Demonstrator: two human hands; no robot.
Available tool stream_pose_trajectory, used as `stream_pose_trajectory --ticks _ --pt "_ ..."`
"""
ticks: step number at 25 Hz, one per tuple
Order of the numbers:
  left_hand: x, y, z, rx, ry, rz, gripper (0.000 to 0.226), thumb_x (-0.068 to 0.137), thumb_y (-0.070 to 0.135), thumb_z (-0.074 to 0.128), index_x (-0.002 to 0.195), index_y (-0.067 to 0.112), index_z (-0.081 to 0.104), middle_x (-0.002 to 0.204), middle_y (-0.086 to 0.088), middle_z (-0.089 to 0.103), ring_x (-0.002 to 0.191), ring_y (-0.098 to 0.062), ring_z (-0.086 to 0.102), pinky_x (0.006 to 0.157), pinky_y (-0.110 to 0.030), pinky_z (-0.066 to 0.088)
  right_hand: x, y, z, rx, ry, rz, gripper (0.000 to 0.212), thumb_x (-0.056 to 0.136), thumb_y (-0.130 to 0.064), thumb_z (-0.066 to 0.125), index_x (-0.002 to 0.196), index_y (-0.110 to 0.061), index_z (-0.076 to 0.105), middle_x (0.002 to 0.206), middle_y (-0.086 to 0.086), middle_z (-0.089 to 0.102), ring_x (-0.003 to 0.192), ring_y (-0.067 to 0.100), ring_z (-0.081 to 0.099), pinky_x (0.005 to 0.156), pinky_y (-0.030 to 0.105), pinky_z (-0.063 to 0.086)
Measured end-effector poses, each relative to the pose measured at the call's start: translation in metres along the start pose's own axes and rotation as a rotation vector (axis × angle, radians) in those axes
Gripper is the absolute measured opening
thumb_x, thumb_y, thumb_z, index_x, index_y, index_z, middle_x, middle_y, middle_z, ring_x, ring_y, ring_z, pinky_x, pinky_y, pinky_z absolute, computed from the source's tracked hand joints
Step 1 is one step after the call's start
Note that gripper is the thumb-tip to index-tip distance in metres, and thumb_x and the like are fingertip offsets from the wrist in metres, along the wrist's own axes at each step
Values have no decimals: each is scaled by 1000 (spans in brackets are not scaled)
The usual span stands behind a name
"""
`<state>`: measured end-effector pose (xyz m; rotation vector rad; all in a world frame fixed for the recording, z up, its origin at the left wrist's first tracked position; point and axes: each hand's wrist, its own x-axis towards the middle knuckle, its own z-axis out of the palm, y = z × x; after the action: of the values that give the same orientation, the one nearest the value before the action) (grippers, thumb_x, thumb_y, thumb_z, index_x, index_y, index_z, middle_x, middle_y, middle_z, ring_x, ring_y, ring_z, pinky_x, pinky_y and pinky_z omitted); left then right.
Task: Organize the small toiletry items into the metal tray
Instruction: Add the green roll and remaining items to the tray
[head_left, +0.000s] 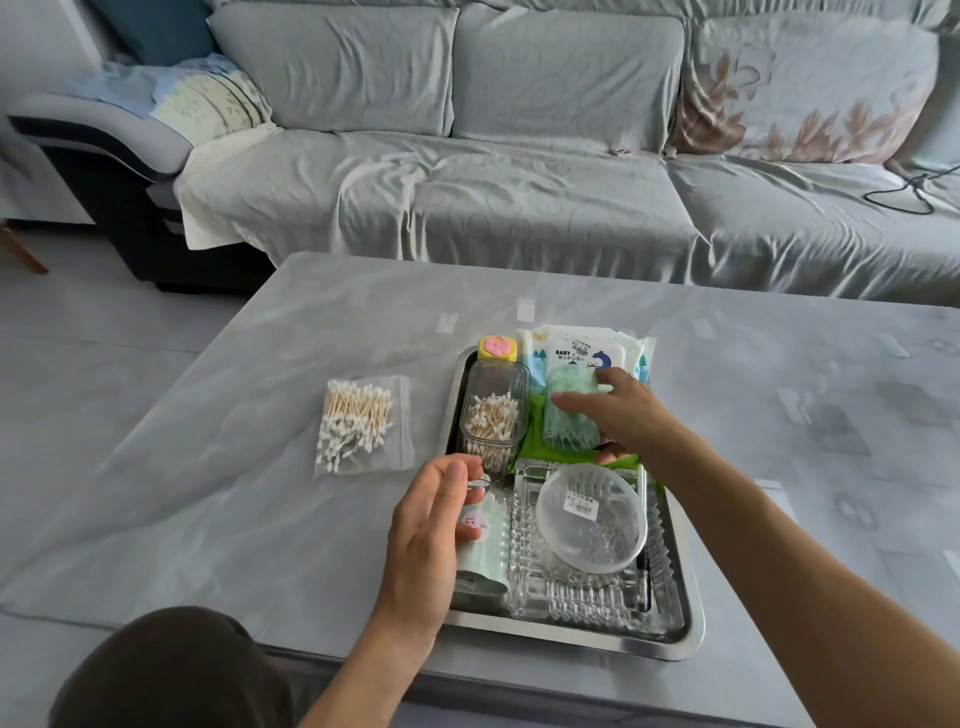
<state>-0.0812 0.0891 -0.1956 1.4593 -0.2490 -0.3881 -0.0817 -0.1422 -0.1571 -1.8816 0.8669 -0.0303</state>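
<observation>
A metal tray (566, 631) sits on the grey table near its front edge. In it stand a clear box of cotton swabs (493, 410), a pale green bag of floss picks (571, 415), a round clear tub (592, 519) on a cut-glass dish (566, 592), and a pale green packet (483, 551). A wet-wipes pack (582, 351) and a yellow case with a pink flower (497, 348) lie at the far end. My right hand (618, 415) rests on the floss bag with fingers spread. My left hand (431, 525) hovers over the pale green packet, fingers loosely curled.
A zip bag of cotton swabs (358, 423) lies on the table left of the tray. A grey sofa (519, 171) runs along the far side of the table, with a black cable (904, 195) on its right seat.
</observation>
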Motion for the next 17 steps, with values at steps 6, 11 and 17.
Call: stream_pose_trajectory --ticks 6,11,17 --pt "0 1 -1 -13 8 2 27 89 46 50 93 29 71 95 8 70 97 -14 66 75 -32 53 2 5 3 244 104 -204 61 75 -14 78 128 -22 49 102 2 62 85 21 69 75 45 62" --pt "1 -1 0 -10 43 -3 17 90 37 58 94 26 70 95 6 71 89 -10 65 76 -33 51 -2 -12 14 167 148 -570 69 69 -10 82 123 -29 44 115 -1 57 89 23 71 65 38 63" --pt "7 -2 -6 107 81 -51 16 94 22 61 107 29 66 109 7 66 97 1 62 77 -16 46 5 -23 47 -60 74 -735 79 70 -16 82 135 -28 40 126 1 52 97 22 66 77 32 60"
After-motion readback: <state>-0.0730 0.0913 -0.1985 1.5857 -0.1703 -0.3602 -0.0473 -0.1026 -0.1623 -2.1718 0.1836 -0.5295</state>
